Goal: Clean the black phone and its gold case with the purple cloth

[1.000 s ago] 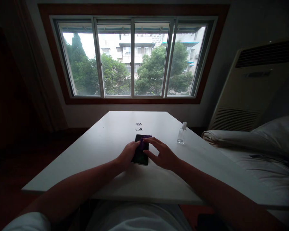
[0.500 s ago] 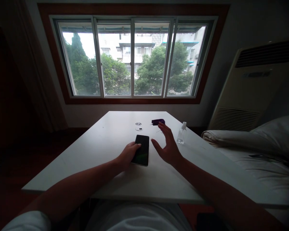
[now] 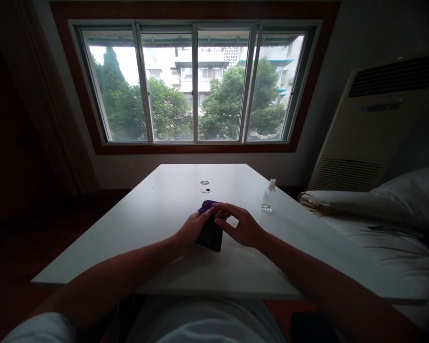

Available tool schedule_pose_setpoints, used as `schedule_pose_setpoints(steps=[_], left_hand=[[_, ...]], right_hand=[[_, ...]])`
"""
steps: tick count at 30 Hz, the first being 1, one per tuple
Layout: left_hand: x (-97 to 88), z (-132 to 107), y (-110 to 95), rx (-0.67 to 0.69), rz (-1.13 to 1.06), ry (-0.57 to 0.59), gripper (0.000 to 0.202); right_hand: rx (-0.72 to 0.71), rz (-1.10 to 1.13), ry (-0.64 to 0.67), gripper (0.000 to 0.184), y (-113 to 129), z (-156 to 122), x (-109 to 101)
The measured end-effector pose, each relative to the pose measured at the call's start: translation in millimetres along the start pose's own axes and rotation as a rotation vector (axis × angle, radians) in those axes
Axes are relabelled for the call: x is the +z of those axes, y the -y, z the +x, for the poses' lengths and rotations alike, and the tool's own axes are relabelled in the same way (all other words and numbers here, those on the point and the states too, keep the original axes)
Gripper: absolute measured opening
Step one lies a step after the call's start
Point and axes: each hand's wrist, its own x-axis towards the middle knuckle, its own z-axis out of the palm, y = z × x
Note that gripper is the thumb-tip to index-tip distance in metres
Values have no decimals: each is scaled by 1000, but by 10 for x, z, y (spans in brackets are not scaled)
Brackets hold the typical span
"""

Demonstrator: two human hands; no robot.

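My left hand is closed around the left side of a dark smartphone, its thumb over the screen. A purple cloth covers the phone's top end. Curved over that cloth, my right hand grips it with its fingertips against the phone; part of the cloth is hidden beneath the fingers. Two small round discs lie on the table just beyond the phone.
A clear spray bottle with a white cap stands on the right side of the white table. Pale bedding lies to the right, below a tall air conditioner. A window is ahead.
The purple cloth has come from the table's far side onto the phone's top end, carried by my right hand. My left hand has kept hold of the phone.
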Motion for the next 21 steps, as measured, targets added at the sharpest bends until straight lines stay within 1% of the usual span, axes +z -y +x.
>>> schedule_pose_setpoints(steps=[3, 6, 10, 12, 13, 15, 17, 19, 21], left_hand=[[-26, 20, 23, -6, -10, -24, 58], [-59, 56, 61, -6, -21, -60, 55], [-89, 97, 104, 29, -5, -68, 45], [-86, 101, 113, 40, 13, -63, 43], [-80, 99, 115, 44, 27, -65, 43], [-63, 88, 113, 55, 62, -76, 43], [-48, 76, 109, 71, 90, -75, 46], [-43, 74, 111, 96, 103, -43, 50], [-49, 85, 123, 148, 134, -5, 50]], right_hand=[[-14, -3, 16, 40, -10, -15, -6], [-41, -15, 14, 34, -20, -18, 11], [-72, -91, -87, 27, -6, 14, -9], [-71, -152, -124, 28, 4, 36, -41], [-66, -187, -123, 31, 4, 45, -56], [-46, -271, -77, 41, -5, 51, -71], [-18, -365, 11, 57, -25, 43, -58], [-6, -438, 110, 70, -46, 31, -23], [-26, -482, 189, 77, -57, 26, 18]])
